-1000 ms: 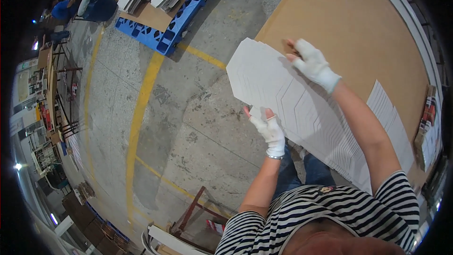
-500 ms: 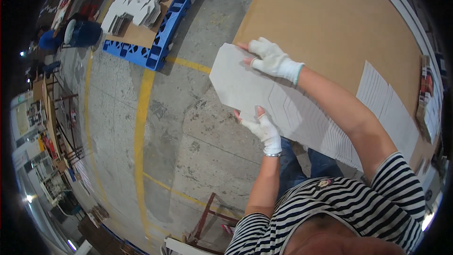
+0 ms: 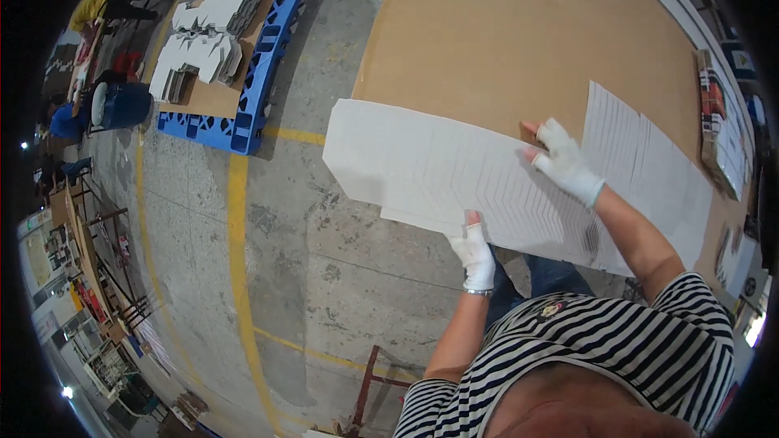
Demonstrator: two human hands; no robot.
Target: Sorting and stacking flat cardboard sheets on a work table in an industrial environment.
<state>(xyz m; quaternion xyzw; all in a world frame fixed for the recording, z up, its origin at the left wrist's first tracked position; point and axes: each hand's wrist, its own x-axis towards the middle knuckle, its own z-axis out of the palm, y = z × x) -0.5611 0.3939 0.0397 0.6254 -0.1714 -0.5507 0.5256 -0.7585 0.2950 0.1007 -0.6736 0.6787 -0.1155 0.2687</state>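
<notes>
A fanned row of white die-cut cardboard sheets [image 3: 422, 162] lies along the near edge of a brown board, its left end jutting past the board over the floor. My left hand [image 3: 473, 259], in a white fingerless glove, holds the near edge of the sheets, thumb on top and the other fingers hidden beneath. Near the far edge of the row is my right hand [image 3: 568, 164], gloved the same way, fingers apart and holding nothing I can see. To its right, a second fanned batch of white sheets [image 3: 641, 154] rests on the board.
The brown board [image 3: 503, 32] spans the work surface. A bundle of printed pieces [image 3: 718, 126] stands at its right edge. On the floor at far left, a blue pallet [image 3: 272, 49] bears stacked white cut-outs [image 3: 207, 45]. Beyond are a blue bin [image 3: 127, 105] and a person in yellow [image 3: 91, 6].
My right hand has left the left end of the sheets and moved right along their far edge. My left hand has shifted slightly right and nearer. The sheets now lie more evenly fanned.
</notes>
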